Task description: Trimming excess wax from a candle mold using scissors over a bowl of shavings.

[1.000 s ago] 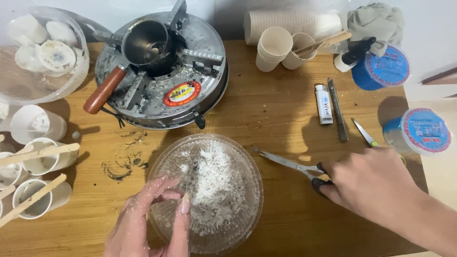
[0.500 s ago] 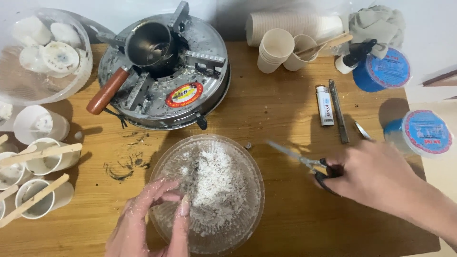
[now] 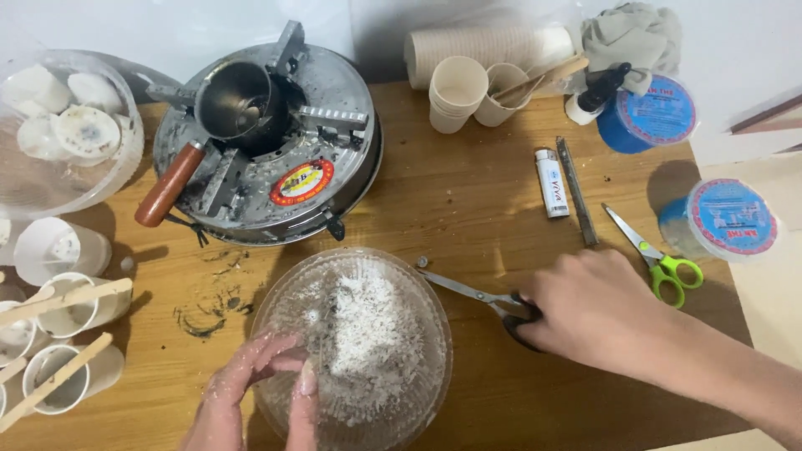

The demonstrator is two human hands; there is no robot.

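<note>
The left hand (image 3: 251, 392) pinches white flakes inside the clear round plastic bowl (image 3: 355, 347). Right of the bowl, the right hand (image 3: 589, 309) has its grip closed on black-handled steel scissors (image 3: 484, 298) lying on the wooden bench (image 3: 468, 200).

Matt wooden table (image 3: 468, 209); glossy clear plastic bowl (image 3: 434, 334).

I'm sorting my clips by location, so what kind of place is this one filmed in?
Probably a home craft table, perhaps for candle making: a small metal pot sits on a portable stove, a clear bowl holds white flakes, and paper cups stand ready.
</note>
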